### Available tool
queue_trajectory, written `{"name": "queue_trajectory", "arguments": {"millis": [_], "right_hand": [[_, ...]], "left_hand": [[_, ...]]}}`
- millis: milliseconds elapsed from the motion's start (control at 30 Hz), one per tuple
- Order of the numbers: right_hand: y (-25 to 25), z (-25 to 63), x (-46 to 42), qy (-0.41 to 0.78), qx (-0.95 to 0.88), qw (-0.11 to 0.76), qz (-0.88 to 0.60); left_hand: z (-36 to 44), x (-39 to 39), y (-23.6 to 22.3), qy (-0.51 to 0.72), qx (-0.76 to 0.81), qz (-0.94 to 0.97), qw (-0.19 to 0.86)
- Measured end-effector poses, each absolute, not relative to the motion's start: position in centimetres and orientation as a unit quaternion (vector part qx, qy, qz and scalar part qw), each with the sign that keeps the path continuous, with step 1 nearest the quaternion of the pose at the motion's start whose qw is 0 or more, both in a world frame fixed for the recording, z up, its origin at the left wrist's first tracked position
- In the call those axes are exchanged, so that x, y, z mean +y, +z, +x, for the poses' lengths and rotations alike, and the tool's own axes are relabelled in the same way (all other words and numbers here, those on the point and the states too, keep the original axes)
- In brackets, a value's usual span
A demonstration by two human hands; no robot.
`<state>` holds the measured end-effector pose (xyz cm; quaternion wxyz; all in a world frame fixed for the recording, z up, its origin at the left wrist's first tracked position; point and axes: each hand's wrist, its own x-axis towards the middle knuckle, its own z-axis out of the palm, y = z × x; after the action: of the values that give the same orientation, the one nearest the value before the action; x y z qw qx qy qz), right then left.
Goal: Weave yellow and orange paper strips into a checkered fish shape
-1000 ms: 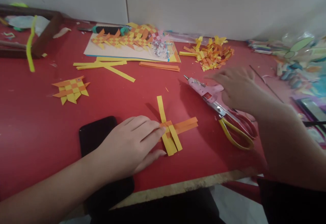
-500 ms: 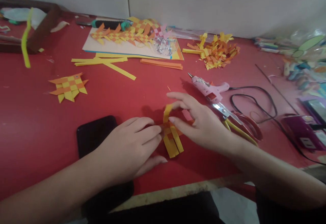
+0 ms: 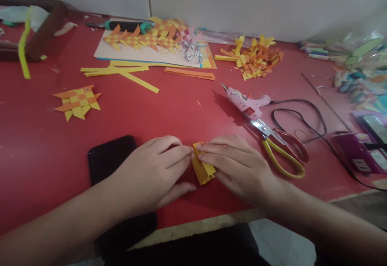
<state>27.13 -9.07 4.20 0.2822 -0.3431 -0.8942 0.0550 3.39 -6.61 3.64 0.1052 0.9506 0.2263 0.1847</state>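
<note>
A small weave of yellow and orange paper strips lies on the red table between my hands. My left hand pinches its left edge, fingertips together and thumb stretched out lower down. From the right, my right hand presses its closed fingers on a yellow strip folded down over the weave. Most of the orange strips are covered by my fingers. Beyond my left hand lies a finished woven paper fish in the same colours.
A black phone lies under my left forearm. To the right are scissors and a pink glue gun with its cord. Farther back lie yellow strips, orange strips, a heap of paper scraps and several woven fish.
My right hand has come down from the raised yellow strip and now presses it flat over the weave. My left hand keeps its place at the left edge.
</note>
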Motion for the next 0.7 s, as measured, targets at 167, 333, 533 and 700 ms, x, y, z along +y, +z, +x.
{"name": "queue_trajectory", "arguments": {"millis": [167, 333, 533, 700], "right_hand": [[3.9, 27.3, -9.7, 0.045, -0.904, 0.266, -0.332], [3.6, 27.6, -9.9, 0.041, -0.907, 0.254, -0.332], [3.6, 27.8, -10.2, 0.053, -0.912, 0.250, -0.321], [3.5, 27.8, -10.2, 0.043, -0.915, 0.249, -0.315]], "left_hand": [[3.3, -6.6, 3.6, 0.177, 0.229, 0.951, 0.105], [3.4, -6.7, 3.9, 0.174, 0.233, 0.952, 0.094], [3.5, -6.7, 3.9, 0.166, 0.226, 0.955, 0.099], [3.4, -6.7, 3.7, 0.173, 0.228, 0.954, 0.087]]}}
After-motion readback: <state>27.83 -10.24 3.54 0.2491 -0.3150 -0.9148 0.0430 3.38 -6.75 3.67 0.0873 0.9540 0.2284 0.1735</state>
